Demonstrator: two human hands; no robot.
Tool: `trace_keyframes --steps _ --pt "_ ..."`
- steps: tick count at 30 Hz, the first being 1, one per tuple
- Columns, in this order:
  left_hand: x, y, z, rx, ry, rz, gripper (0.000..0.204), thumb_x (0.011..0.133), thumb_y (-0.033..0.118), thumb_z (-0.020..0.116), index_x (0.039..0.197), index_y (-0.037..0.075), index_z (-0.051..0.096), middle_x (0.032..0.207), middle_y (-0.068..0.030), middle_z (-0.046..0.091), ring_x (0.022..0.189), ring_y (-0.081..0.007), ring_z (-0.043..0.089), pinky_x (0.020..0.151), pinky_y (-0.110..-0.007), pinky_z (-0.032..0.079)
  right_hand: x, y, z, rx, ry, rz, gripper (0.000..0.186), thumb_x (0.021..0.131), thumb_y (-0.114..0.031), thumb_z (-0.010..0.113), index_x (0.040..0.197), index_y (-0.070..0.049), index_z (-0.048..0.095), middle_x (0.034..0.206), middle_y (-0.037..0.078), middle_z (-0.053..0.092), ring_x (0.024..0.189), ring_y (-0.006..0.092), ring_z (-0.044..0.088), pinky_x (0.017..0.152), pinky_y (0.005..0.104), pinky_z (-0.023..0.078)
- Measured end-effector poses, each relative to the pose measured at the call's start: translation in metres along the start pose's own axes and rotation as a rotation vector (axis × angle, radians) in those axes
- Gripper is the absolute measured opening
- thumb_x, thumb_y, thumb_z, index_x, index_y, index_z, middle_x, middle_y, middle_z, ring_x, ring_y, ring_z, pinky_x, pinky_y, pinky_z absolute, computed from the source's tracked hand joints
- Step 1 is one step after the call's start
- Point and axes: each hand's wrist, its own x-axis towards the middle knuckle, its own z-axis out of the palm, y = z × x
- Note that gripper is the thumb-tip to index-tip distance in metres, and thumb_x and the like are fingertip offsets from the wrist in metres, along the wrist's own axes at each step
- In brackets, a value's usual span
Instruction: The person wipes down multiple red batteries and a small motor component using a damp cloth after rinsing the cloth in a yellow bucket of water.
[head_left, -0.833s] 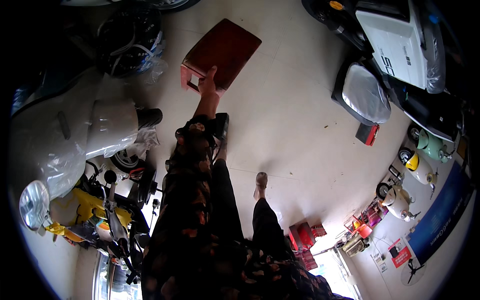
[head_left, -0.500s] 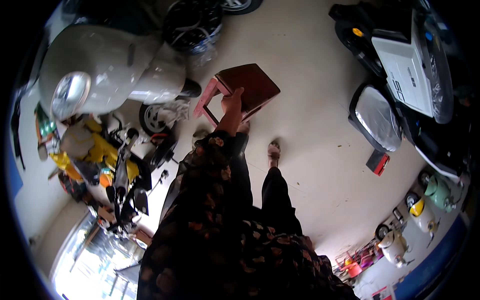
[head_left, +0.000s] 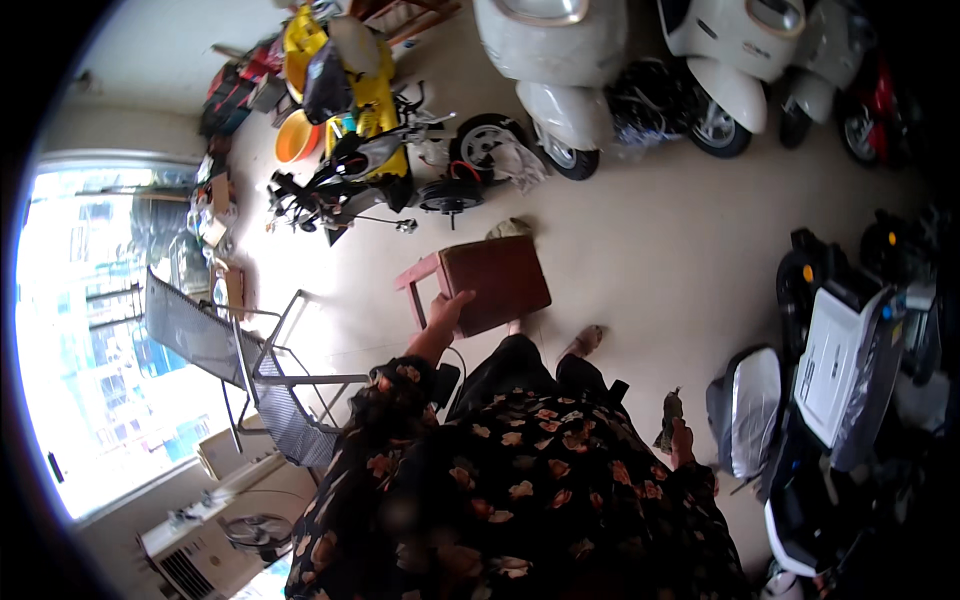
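Note:
My left hand [head_left: 445,312] is closed on a worn reddish-brown wooden stool [head_left: 500,277], held off to the front by one end near its legs. My right hand [head_left: 682,437] is low at the right, its fingers round a narrow dark olive object [head_left: 668,410] that I cannot make out. My feet are on the floor below, in light-coloured footwear [head_left: 588,338]. A grey metal folding chair [head_left: 205,335] stands close at my left.
Scooters [head_left: 550,45] line the far side beside a yellow dismantled one [head_left: 365,115], loose wheels [head_left: 480,140] and an orange bucket [head_left: 295,138]. More scooters [head_left: 830,370] stand at the right. A bright window [head_left: 95,310] fills the left, above a low white unit [head_left: 200,545].
I have turned leftward, so the window and chair have come into view on the left. The stool is still in my left hand, lower in the picture. My right hand has appeared.

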Motion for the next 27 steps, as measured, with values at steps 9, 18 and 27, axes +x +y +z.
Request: trace_keyframes --steps 9,18,27 --pt "-0.025 -0.102 -0.245 -0.408 0.423 -0.223 0.049 0.071 0.022 0.076 0.112 0.000 0.059 0.096 -0.0102 0.063 0.080 -0.0236 0.064 0.065 -0.038 0.054 0.013 -0.166 0.135 -0.397 -0.054 -0.448 0.062 0.092 -0.053 0.047 0.094 0.007 0.060 0.084 0.011 0.062 0.077 0.0236 0.060 0.067 0.0393 0.047" --pt "-0.016 -0.244 -0.451 -0.741 0.326 -0.187 0.060 0.070 0.009 0.071 0.126 0.005 0.051 0.108 -0.0147 0.060 0.096 -0.0294 0.061 0.083 -0.040 0.052 -0.067 -0.253 0.416 -0.786 -0.283 -0.643 0.044 0.095 -0.038 0.045 0.096 0.003 0.062 0.089 0.012 0.065 0.077 0.0228 0.062 0.071 0.0386 0.047" --pt "-0.020 -0.245 -0.525 -0.445 0.510 0.018 0.056 0.069 0.009 0.070 0.123 0.005 0.052 0.108 -0.0123 0.061 0.097 -0.0265 0.059 0.088 -0.034 0.046 -0.181 -0.337 0.602 -1.524 -0.449 -0.909 0.030 0.093 -0.024 0.037 0.103 -0.005 0.058 0.107 0.025 0.058 0.100 0.0412 0.057 0.086 0.0498 0.045"
